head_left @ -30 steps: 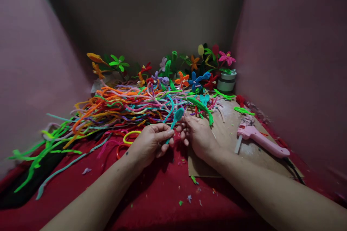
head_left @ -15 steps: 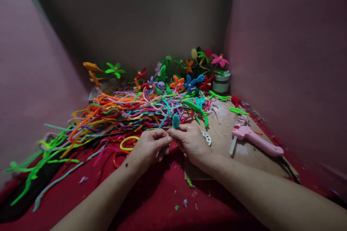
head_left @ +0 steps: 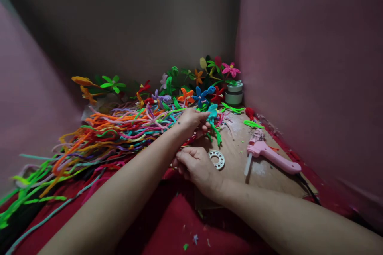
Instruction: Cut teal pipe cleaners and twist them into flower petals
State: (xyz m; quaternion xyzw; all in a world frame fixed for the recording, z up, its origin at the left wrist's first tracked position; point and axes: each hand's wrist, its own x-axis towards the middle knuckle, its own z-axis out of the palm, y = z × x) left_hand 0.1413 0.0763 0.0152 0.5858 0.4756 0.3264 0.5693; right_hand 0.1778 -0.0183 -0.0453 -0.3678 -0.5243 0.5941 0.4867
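Note:
My left hand [head_left: 196,121] reaches over the pile's right end, its fingers bent at a teal fuzzy flower [head_left: 212,111]; the fingertips meet the flower's left edge, and whether they grip it is hard to see. Lower and nearer me, my right hand [head_left: 196,165] is closed in a pinch, with what it holds hidden behind the fingers and the left forearm. Colorful pipe cleaners [head_left: 119,127] lie in a heap at the left. A white disc with holes [head_left: 220,160] lies just right of my right hand.
A pink glue gun [head_left: 273,156] rests on the wooden board [head_left: 236,183] at the right. Fuzzy flowers, including a blue one [head_left: 201,95], stand along the back beside a lidded jar [head_left: 234,93]. Small scraps dot the red cloth [head_left: 167,223].
My left hand has left my right hand and moved forward and right to the teal flower. The teal piece above my right hand no longer shows. The view has shifted slightly right.

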